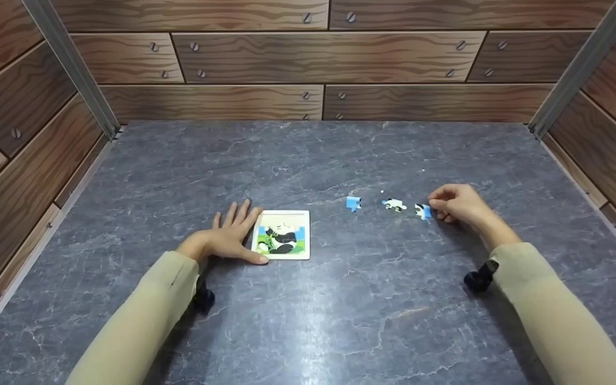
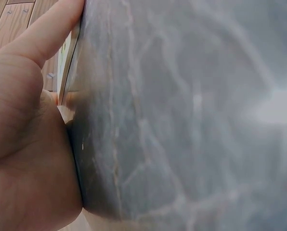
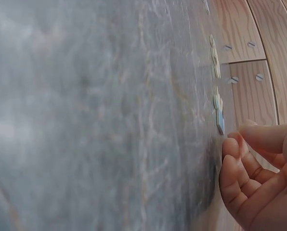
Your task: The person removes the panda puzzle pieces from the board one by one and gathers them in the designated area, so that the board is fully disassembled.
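Note:
My left hand (image 1: 228,235) lies spread on the table, its thumb and forefinger along the left edge of a square panda jigsaw board (image 1: 308,235). The board has a pale frame; the picture shows a black-and-white panda on green and blue, with a pale area at the top. In the left wrist view, the board's edge (image 2: 66,67) shows beyond the thumb. My right hand (image 1: 460,206) has curled fingers, thumb and forefinger tips together right at the side of a blue, white and black puzzle piece (image 1: 423,211). That piece (image 3: 219,113) lies flat before the fingertips in the right wrist view.
A white puzzle piece with black marks (image 1: 394,205) and a blue puzzle piece (image 1: 353,203) lie in a row left of the right hand. Tiny white specks dot the grey marbled table (image 1: 361,321). Wood-patterned walls (image 1: 329,59) enclose the back and sides.

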The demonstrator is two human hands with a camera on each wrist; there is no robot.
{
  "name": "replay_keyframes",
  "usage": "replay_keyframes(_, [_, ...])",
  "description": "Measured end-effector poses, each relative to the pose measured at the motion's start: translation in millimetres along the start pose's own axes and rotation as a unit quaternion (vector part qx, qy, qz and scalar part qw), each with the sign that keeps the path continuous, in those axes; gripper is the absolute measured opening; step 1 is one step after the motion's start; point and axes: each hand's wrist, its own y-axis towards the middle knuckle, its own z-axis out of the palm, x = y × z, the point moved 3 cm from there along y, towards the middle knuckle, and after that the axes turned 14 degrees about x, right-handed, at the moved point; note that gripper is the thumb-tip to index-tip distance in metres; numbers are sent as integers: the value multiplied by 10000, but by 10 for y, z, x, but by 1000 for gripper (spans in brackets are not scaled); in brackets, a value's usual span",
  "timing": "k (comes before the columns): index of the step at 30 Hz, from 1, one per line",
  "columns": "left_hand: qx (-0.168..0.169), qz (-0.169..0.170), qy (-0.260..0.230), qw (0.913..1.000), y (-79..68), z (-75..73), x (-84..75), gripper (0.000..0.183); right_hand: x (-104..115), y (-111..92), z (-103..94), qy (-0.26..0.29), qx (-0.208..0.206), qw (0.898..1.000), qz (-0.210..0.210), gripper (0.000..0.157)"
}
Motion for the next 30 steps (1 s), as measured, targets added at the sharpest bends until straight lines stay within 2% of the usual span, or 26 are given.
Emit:
replay_keyframes(10, [-57,-19,33,10000,3,7,24,118,162,19,155,122,142,9998,-121,28])
replay_keyframes(19, [-23,-33,28,10000,12,47,15,119,258,29,430,311,403,9982,-309,26])
replay_keyframes(30, [19,-24,23,10000,-3,-14,-1,118,568,93,751,282,723,9951,-613,23])
